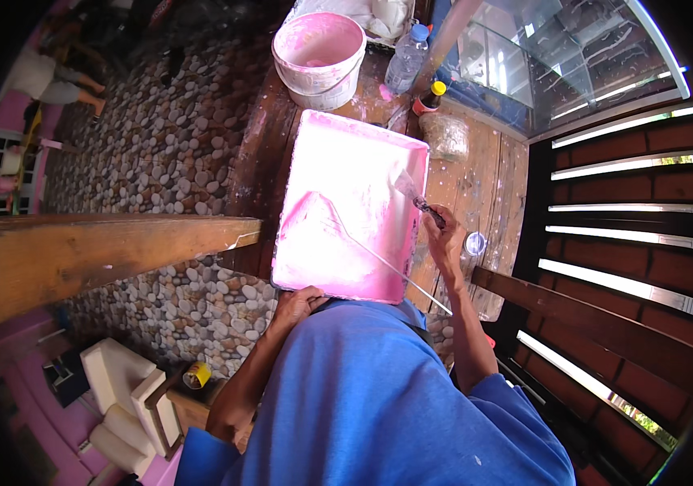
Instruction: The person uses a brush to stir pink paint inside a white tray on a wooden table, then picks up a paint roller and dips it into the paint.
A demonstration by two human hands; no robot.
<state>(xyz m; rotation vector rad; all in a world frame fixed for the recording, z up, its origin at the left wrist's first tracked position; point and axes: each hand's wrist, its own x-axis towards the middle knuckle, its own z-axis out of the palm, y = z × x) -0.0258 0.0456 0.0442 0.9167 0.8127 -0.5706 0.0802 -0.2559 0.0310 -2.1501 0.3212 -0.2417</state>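
Note:
My right hand [444, 236] is closed round the dark, paint-spotted handle of a putty knife [419, 202]. Its broad blade reaches over the right side of a rectangular paint tray [363, 130], whose inside is coated in pink and white paint. At the tray's near left corner, my left hand [301, 302] grips the edge, with its fingers partly hidden. A paint roller [372, 254] lies in the tray; its thin wire arm slants over the near right rim, and its pink head blends into the bright paint.
Beyond the tray stand a pink-stained bucket [319, 65], a plastic bottle [406, 58] and a yellow-capped bottle [430, 97]. A clear bag [445, 136] lies on the wooden table [488, 174]. A wooden beam [120, 261] crosses at left; a person [47, 81] is far left.

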